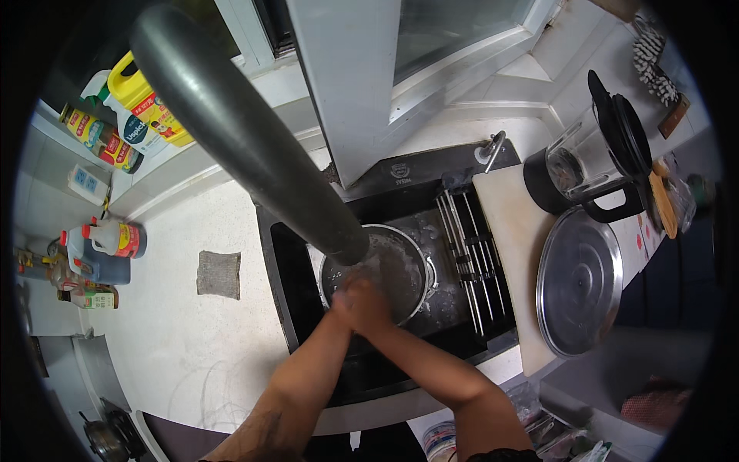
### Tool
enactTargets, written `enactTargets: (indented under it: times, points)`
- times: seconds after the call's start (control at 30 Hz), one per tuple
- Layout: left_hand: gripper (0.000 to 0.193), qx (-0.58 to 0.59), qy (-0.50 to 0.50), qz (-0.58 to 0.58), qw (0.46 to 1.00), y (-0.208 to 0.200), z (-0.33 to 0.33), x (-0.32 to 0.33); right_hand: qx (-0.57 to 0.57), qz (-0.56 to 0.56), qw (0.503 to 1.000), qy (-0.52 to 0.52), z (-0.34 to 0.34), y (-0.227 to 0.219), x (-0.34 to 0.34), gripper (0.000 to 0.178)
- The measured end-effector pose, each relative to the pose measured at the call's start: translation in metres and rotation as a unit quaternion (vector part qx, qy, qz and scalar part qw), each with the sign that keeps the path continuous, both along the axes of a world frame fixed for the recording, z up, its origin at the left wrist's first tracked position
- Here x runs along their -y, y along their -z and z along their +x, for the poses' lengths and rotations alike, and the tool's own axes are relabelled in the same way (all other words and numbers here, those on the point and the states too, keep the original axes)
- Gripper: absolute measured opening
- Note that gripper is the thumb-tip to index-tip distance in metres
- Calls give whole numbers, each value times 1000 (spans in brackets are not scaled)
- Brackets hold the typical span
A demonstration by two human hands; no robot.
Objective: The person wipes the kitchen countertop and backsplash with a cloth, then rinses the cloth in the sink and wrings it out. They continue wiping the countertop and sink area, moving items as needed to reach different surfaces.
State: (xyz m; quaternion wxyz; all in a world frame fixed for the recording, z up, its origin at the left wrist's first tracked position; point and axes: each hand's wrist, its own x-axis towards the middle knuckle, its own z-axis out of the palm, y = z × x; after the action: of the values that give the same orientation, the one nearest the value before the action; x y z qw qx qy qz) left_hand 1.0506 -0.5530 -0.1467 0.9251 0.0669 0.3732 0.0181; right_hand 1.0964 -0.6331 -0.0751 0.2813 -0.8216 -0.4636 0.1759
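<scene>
My left hand [343,300] and my right hand [367,306] are pressed together beneath the end of a thick dark faucet [269,162]. Both are smeared by motion, so their fingers cannot be made out, nor whether anything lies between them. Below them, a round metal pot [423,254] with greyish water in it stands in the black sink [279,296]. Its handle shows on the right side. White suds or droplets dot the sink floor beside the pot.
Right of the pot, a metal rod rack [471,262] spans the sink. Beyond it are a pale cutting board [512,231], a round metal lid [581,281] and a blender [589,158]. A grey cloth [219,275] lies on the left counter, with several bottles [119,237] farther left.
</scene>
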Motion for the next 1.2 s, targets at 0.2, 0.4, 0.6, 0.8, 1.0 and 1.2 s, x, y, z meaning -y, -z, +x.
enactTargets:
  times: [0.2,0.4,0.6,0.8,1.0,1.2]
  points:
    - [46,61,36,396,916,89,-19,10,5,44,975,219,18,55,-8,26]
    - [46,104,-1,134,986,81,-32,12,-43,40,996,69,-14,22,-2,27]
    - [49,-6,-1,-8,1000,-27,13,17,-45,60,974,216,20,18,-4,24]
    - [54,-22,-14,39,999,32,-1,19,139,-63,988,30,31,84,2,27]
    - [68,-278,24,152,948,-36,1,4,40,-199,968,148,85,88,14,41]
    - [72,-215,38,22,976,-3,-10,-1,130,-286,947,-71,46,92,15,48]
